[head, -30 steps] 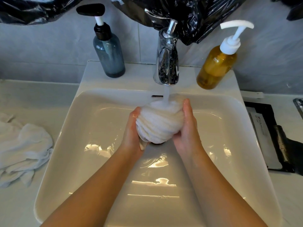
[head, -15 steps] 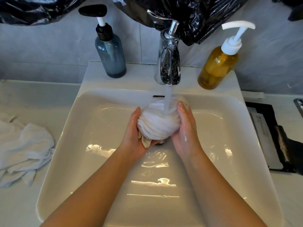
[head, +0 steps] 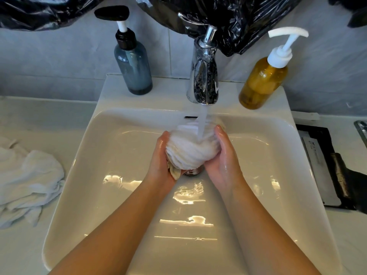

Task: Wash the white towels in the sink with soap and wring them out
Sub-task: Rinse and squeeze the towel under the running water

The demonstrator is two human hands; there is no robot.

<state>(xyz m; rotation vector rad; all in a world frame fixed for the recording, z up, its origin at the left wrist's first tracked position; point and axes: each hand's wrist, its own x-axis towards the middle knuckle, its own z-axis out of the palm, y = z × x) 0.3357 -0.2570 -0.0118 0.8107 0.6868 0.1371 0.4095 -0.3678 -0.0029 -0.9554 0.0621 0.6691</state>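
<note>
Balled towel (head: 190,152) between left hand (head: 160,161) and right hand (head: 223,161), drain (head: 193,172) half hidden.

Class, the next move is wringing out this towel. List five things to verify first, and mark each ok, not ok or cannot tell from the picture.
1. Grip on both sides: the left hand and right hand cup the bunched towel between them. Ok.
2. Towel above the sink, so drips fall inside. Ok.
3. Tap off: the water stream runs onto the towel. Not ok.
4. Soap rinsed out: no suds show, but the cloth's inside is hidden. Cannot tell.
5. Drain open: mostly hidden under the towel. Cannot tell.
</note>
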